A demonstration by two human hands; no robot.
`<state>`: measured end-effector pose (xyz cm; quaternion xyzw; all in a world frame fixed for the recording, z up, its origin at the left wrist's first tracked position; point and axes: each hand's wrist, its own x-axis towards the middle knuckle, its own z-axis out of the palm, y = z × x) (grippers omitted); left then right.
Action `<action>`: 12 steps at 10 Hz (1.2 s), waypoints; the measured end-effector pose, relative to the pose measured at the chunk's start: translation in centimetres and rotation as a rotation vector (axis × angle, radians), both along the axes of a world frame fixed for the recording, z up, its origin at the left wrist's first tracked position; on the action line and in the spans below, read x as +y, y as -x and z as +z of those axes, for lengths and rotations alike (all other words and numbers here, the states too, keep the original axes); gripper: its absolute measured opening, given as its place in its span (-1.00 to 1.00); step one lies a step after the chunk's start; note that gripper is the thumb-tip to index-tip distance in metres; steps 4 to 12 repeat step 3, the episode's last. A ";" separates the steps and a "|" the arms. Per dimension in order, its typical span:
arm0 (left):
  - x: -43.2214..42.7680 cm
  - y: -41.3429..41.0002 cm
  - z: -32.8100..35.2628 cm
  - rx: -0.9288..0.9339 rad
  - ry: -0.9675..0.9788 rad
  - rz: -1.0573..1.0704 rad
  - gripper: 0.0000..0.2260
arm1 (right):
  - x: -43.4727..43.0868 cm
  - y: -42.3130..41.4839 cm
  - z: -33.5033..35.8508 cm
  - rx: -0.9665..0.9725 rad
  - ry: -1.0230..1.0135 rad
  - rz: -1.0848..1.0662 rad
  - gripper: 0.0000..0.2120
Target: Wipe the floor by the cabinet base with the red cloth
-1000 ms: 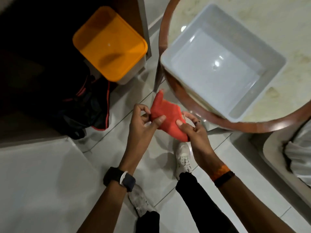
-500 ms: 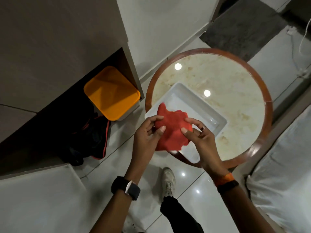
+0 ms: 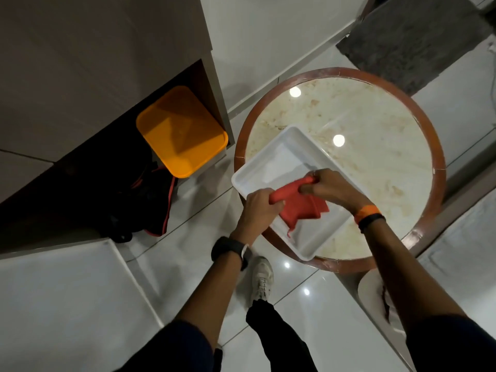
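Note:
I hold the red cloth point(image 3: 300, 208) in both hands over a white tray point(image 3: 271, 165). My left hand point(image 3: 259, 208) grips its left end and my right hand point(image 3: 331, 187) grips its right end. The top edge of the cloth is rolled between them and the rest hangs down into the tray. The cabinet point(image 3: 102, 63) stands at the left, with a dark open recess at its base. Glossy white floor tiles point(image 3: 198, 210) lie between the cabinet base and my feet.
The tray sits on a round marble-topped table point(image 3: 375, 146) with a brown rim. An orange-lidded bin point(image 3: 181, 131) and a dark bag point(image 3: 139, 202) fill the cabinet recess. A white panel point(image 3: 67, 304) lies lower left. A grey mat point(image 3: 413, 38) is at the top right.
The view has risen and pulled back from the floor. Both hands have carried the cloth up over the tray on the table and bunched its top edge into a roll.

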<state>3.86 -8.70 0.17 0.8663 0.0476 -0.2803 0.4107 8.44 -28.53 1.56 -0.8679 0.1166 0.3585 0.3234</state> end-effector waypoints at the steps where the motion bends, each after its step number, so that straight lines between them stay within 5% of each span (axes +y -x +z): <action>1: -0.5 -0.9 -1.5 0.059 -0.074 -0.009 -0.58 | 1.0 -0.9 -3.7 0.050 0.041 0.027 -0.65; 2: -1.0 -0.7 -2.0 -0.081 -0.223 -0.093 -0.53 | 2.0 -0.1 -5.1 -0.019 0.214 0.175 -0.41; 3: -0.1 0.6 -0.9 -0.346 -0.429 -0.193 -0.49 | 3.5 1.5 -4.2 -0.338 0.476 0.254 -0.27; 12: -0.1 0.6 -0.9 -0.346 -0.429 -0.193 -0.49 | 3.5 1.5 -4.2 -0.338 0.476 0.254 -0.27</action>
